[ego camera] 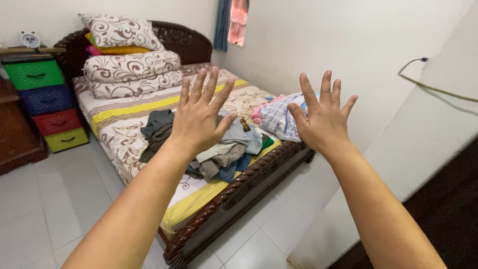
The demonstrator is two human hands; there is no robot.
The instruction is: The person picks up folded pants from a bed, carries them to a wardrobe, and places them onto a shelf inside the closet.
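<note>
While clothes (219, 144) lie on the bed (249, 184), both hands' fingers (211, 87) spread wide, empty.

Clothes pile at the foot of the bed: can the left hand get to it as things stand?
Probably yes. The left hand is open, holds nothing, and is raised in front of the clothes pile on the bed. Nothing shows between them, though how far off the pile lies cannot be told.

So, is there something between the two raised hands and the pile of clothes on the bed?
Nothing visible does. The left hand and right hand are both open, fingers spread, holding nothing. The pile of clothes lies uncovered on the bed beyond them, with only open air between.
</note>
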